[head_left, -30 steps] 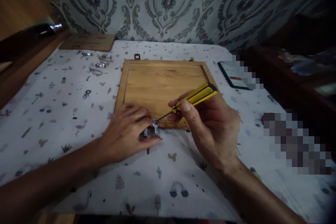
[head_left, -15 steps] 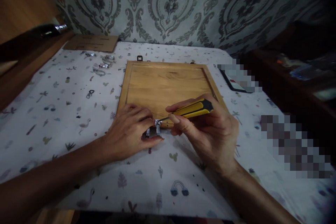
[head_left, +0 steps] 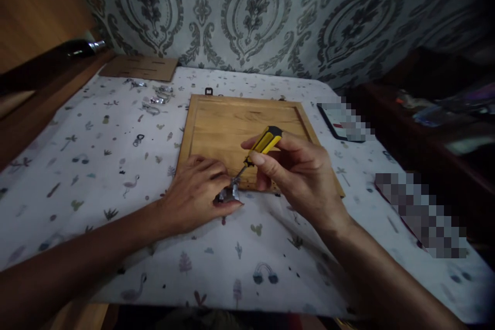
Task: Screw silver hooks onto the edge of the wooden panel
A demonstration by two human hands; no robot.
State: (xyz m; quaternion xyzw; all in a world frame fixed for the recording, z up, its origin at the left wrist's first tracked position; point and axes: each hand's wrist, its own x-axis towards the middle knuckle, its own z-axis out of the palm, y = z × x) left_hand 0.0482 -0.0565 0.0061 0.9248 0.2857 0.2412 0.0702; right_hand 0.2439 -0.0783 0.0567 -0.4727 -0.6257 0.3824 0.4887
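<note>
With the fingers (head_left: 266,165) of the right hand (head_left: 309,180), pinched the handle of a yellow-and-black screwdriver (head_left: 263,145), pressing the thumb along its near side. Held it tilted, handle end up and to the right, shaft slanting down to the left. Set its tip at a silver metal hinge (head_left: 235,192) on the near edge of a wooden panel (head_left: 232,124). Could not make out the exact seat of the tip. With the left hand (head_left: 199,185), bent the fingers close together over the near left part of the panel and stretched the thumb along the near side of the hinge, gripping it in between.

Had the panel lying flat on the cloth-covered desk (head_left: 96,175), recessed face up. Saw a dark buckle-like piece (head_left: 209,91) at its far edge, toward the left. Found a loose cluster of shiny metal parts (head_left: 160,99) at far left, just nearer than a flat sheet of cardboard (head_left: 137,67). Noticed a small metal piece (head_left: 138,140) by itself, left of the panel. Spotted a partly pixelated phone (head_left: 335,124) right of the panel. Faced a grey patterned backdrop (head_left: 255,10) beyond the desk.
</note>
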